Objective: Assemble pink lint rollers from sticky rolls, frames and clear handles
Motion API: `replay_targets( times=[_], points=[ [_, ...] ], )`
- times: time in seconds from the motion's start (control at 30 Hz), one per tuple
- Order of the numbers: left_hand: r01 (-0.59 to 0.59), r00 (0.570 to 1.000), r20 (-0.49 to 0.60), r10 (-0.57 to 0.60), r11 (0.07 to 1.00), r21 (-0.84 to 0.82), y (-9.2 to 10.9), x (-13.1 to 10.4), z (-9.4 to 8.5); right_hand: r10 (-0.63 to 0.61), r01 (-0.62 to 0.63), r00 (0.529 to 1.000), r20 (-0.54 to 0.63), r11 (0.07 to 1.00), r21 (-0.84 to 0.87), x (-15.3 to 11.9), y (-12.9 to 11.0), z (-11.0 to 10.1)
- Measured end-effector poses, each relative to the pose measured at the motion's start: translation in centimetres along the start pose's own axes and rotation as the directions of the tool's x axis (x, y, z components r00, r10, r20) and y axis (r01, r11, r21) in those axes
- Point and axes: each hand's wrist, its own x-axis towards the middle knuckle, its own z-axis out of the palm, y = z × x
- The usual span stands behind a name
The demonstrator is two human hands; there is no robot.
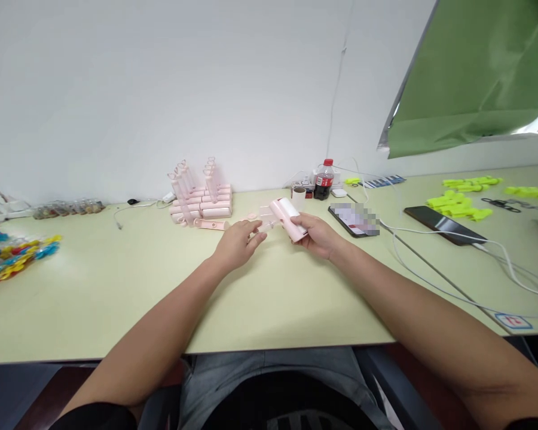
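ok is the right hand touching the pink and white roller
Touching: the head view shows the right hand gripping the pink and white roller, its thumb over the edge.

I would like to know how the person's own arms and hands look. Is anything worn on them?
The left hand and the right hand are bare: no glove, ring or watch shows. The left forearm and right forearm are uncovered too. Black sleeves show near the elbows, at the lower edge.

Workshop: long table, sorted piles
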Motion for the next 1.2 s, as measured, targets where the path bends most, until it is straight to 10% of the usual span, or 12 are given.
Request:
replay_targets(
  times=[1.2],
  points=[
    [-0.094, 0.981, 0.191, 0.033, 0.943, 0.32, 0.2, -0.2, 0.2, -0.167, 0.128, 0.985, -0.052, 0.889, -0.44, -0.8, 2.1, 1.6]
  ],
)
